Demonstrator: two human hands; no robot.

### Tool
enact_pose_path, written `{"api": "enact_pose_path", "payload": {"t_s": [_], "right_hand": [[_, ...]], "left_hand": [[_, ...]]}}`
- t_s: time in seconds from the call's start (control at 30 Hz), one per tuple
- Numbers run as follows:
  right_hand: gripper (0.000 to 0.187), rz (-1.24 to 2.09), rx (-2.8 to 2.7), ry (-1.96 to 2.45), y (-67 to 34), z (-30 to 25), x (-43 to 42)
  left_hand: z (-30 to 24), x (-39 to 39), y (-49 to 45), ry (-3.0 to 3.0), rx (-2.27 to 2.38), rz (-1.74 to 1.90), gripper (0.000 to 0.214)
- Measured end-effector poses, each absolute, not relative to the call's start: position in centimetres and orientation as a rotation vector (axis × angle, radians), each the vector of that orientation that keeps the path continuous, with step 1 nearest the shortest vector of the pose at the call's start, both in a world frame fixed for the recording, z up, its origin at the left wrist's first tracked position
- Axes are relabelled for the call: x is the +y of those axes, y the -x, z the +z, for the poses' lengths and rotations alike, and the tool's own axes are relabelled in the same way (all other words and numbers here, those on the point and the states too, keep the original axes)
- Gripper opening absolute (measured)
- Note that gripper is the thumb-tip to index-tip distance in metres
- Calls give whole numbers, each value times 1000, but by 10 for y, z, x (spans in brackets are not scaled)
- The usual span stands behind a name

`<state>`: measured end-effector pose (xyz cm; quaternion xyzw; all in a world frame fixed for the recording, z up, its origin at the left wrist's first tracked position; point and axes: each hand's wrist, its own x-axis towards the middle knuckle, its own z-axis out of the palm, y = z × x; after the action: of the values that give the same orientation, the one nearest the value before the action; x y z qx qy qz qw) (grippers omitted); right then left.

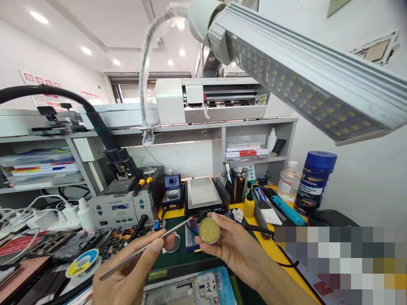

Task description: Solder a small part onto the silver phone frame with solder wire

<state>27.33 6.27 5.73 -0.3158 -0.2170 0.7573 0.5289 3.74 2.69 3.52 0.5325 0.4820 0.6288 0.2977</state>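
Left hand pinches the tweezers, right hand holds up the paste tin

We hold both hands raised and drawn close together over a dark green work mat (171,260). Our left hand (135,271) reaches in from the lower left, its thumb and forefinger closed on a pair of slim silver metal tweezers (178,226). The tweezers slant upward past the fingertips, their rear end showing behind the thumb. Their points sit near the tin's rim; we cannot tell whether they touch it.

Our right hand (230,243) comes in from the lower right, forearm angled inward, fingers curled around a small round tin of yellowish paste (210,231). It grips the tin at its edge, with the open face tipped toward us.

Below and between the hands lies a silver-grey phone-like frame (181,292), beside a light blue panel (227,284). Straight ahead of the hands stands a black box-shaped hot plate with a pale metal top (202,192). Beyond the right hand, farther right, is a small yellow plastic bottle with a black cap (249,206). Left of the left hand rests a white spool with a blue-and-yellow label (82,264).
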Motion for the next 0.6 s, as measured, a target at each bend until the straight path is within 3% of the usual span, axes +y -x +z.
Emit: {"api": "enact_pose_path", "payload": {"t_s": [0.33,0.6], "right_hand": [[39,1540,-773,1049,-267,32,75],[37,1327,-1011,1178,-251,35,77]], "left_hand": [[40,39,-40,-1388,1266,1714,41],[58,31,-48,-1366,1274,1758,44]]}}
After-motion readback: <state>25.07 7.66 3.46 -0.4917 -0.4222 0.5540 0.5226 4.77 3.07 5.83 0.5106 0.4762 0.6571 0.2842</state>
